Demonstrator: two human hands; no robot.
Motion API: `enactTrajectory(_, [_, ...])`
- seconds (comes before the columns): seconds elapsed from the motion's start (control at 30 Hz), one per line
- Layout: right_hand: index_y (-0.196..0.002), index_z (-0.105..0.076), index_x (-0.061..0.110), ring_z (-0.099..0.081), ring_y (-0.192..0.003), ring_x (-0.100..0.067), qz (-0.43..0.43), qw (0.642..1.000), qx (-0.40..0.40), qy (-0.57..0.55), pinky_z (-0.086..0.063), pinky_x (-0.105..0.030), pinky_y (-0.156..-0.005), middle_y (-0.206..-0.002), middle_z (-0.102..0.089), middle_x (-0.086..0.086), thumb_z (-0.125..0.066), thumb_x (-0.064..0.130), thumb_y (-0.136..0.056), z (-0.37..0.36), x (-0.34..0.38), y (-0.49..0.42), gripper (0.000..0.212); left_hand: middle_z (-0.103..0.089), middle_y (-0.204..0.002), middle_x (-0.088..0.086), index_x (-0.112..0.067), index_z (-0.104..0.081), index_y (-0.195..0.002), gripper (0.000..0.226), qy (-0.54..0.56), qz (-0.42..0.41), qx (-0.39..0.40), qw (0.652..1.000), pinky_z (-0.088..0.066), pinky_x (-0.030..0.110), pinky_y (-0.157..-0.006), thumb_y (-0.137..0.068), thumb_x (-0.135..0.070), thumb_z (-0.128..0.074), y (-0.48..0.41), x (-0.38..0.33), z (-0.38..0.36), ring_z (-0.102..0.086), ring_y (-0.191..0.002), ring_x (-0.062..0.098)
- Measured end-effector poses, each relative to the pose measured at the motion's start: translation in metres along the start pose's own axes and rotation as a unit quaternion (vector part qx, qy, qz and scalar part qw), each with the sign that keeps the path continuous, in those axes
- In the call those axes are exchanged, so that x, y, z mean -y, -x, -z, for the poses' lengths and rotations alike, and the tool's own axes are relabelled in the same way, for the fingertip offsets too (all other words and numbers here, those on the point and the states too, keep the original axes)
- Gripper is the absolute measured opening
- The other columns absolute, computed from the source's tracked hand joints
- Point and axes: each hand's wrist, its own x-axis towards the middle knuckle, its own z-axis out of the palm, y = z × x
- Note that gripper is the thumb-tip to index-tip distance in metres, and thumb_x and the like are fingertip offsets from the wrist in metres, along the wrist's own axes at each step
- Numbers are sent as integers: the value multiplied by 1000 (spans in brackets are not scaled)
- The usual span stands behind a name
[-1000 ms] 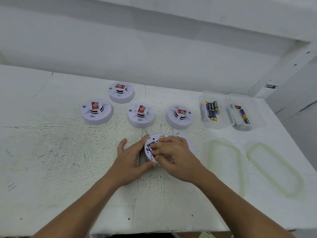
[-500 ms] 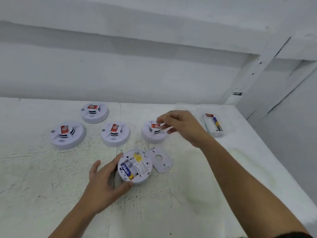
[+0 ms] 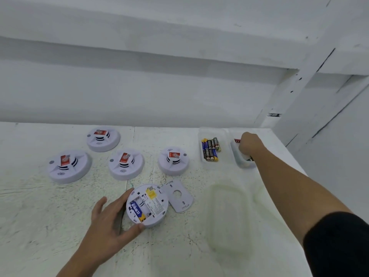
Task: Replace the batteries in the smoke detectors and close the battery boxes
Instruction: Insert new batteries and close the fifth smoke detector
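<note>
Left hand [image 3: 107, 222] cupping detector [image 3: 147, 204], right hand [image 3: 249, 144] grip unclear, scuffed table [image 3: 50, 216], white walls [image 3: 139, 86]

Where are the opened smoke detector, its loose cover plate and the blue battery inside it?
opened smoke detector [image 3: 156, 206], head view, printed label.
cover plate [image 3: 184, 202], head view, flat face.
blue battery [image 3: 137, 211], head view, middle of its body.

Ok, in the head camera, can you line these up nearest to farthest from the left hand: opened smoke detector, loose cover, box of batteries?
1. The opened smoke detector, held in the left hand.
2. The loose cover, just right of it.
3. The box of batteries, far back right.
</note>
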Motion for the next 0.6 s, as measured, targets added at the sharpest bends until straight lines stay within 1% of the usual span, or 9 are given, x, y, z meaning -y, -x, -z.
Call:
enactTrajectory(0.07, [-61,-33,12,-36,-52,-14,5,1000,-14,10,-26,-24,-44,-62,-39,-3,-43,3,-90,-7,-1,-7,32,-52,-130,-29,-54,-25,-136,78,0,2,1,1000,-2,37,-117,-67,-85,-45,0,-1,1,-36,-126,-14])
enactTrajectory(0.27, [-62,-32,12,-36,-52,-14,13,998,-53,-3,-24,-25,-43,-62,-39,-2,-45,11,-93,-23,-9,-18,33,-52,-124,-36,-53,-29,-134,75,10,-5,-12,1000,1,28,-116,-68,-82,-47,1,-10,2,-35,-126,-14])
enactTrajectory(0.3, [-64,-34,12,-35,-52,-13,17,998,-56,-12,-23,-25,-43,-62,-39,-2,-45,13,-93,-25,-9,-19,31,-52,-125,-35,-51,-30,-135,75,12,-3,-13,1000,1,28,-116,-68,-81,-49,1,-10,2,-35,-126,-13])
enactTrajectory(0.37, [-73,-44,9,-39,-55,-15,17,998,-51,-31,-23,-25,-44,-64,-43,-2,-47,15,-92,-24,-9,-20,20,-52,-128,-33,-49,-30,-136,76,9,2,-10,1000,2,29,-116,-68,-76,-53,2,-9,2,-35,-127,-13])
enactTrajectory(0.43, [-85,-56,2,-49,-61,-22,12,998,-34,-60,-29,-24,-46,-74,-55,-8,-48,7,-88,-21,-11,-21,10,-51,-129,-32,-48,-30,-136,76,4,3,-9,1000,2,28,-116,-68,-73,-54,1,-8,2,-34,-127,-14])
enactTrajectory(0.5, [-98,-63,-3,-62,-77,-33,-12,990,-32,-139,-41,-26,-57,-89,-62,-15,-47,-4,-83,-16,-13,-22,22,-51,-129,-31,-49,-29,-135,75,1,2,-9,1000,2,29,-116,-68,-73,-53,1,-8,2,-32,-127,-15])
enactTrajectory(0.53, [-102,-62,0,-65,-81,-34,-33,977,-37,-208,-46,-29,-63,-92,-62,-14,-47,-6,-82,-12,-13,-18,26,-51,-129,-31,-49,-29,-135,75,1,1,-9,1000,1,30,-116,-69,-73,-53,1,-8,2,-32,-127,-16])
enactTrajectory(0.57, [-102,-60,6,-65,-77,-33,-60,956,-47,-284,-49,-30,-63,-92,-60,-12,-48,-6,-82,-7,-13,-14,27,-51,-129,-31,-49,-29,-136,76,1,2,-9,1000,1,31,-117,-69,-74,-53,1,-7,2,-32,-127,-15])
enactTrajectory(0.6, [-102,-58,10,-64,-69,-31,-91,925,-56,-364,-50,-30,-60,-91,-59,-12,-49,-7,-81,-1,-13,-10,28,-51,-129,-32,-48,-28,-137,77,0,3,-7,1000,1,32,-117,-69,-75,-52,1,-5,1,-32,-127,-15])
